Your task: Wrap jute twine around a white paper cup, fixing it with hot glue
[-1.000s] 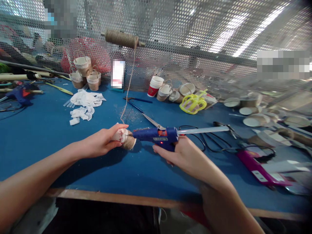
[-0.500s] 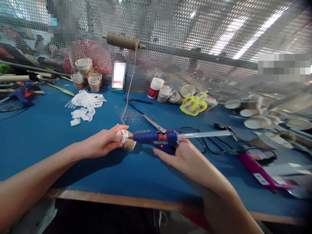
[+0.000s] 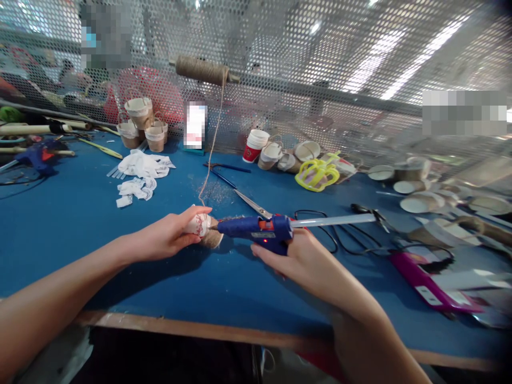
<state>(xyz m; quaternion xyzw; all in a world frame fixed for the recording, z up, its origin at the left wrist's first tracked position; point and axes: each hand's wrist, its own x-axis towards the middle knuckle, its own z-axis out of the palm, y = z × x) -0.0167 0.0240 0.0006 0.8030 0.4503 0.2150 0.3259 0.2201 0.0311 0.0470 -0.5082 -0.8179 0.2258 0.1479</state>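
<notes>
My left hand (image 3: 172,233) is closed around the printed white part of a paper cup (image 3: 212,239), which lies on its side; twine is wound round its other end. In my right hand (image 3: 300,256) is a blue hot glue gun (image 3: 256,228), its red light lit and a long clear glue stick (image 3: 336,220) sticking out of the back. The nozzle meets the cup close to the edge of the twine winding. A strand of twine (image 3: 216,133) runs from the cup up to a spool (image 3: 202,70) in front of the mesh.
Scissors (image 3: 252,204) lie open behind the glue gun. White lace trim (image 3: 144,164) is heaped at the left, near several small twine-covered buckets (image 3: 155,137). Stacked paper cups (image 3: 255,146) and a yellow basket (image 3: 318,173) stand at the back; a purple case (image 3: 434,282) lies right.
Almost nothing differs. Both hands, the cup and the glue gun hold the same places; only the camera view has shifted slightly.
</notes>
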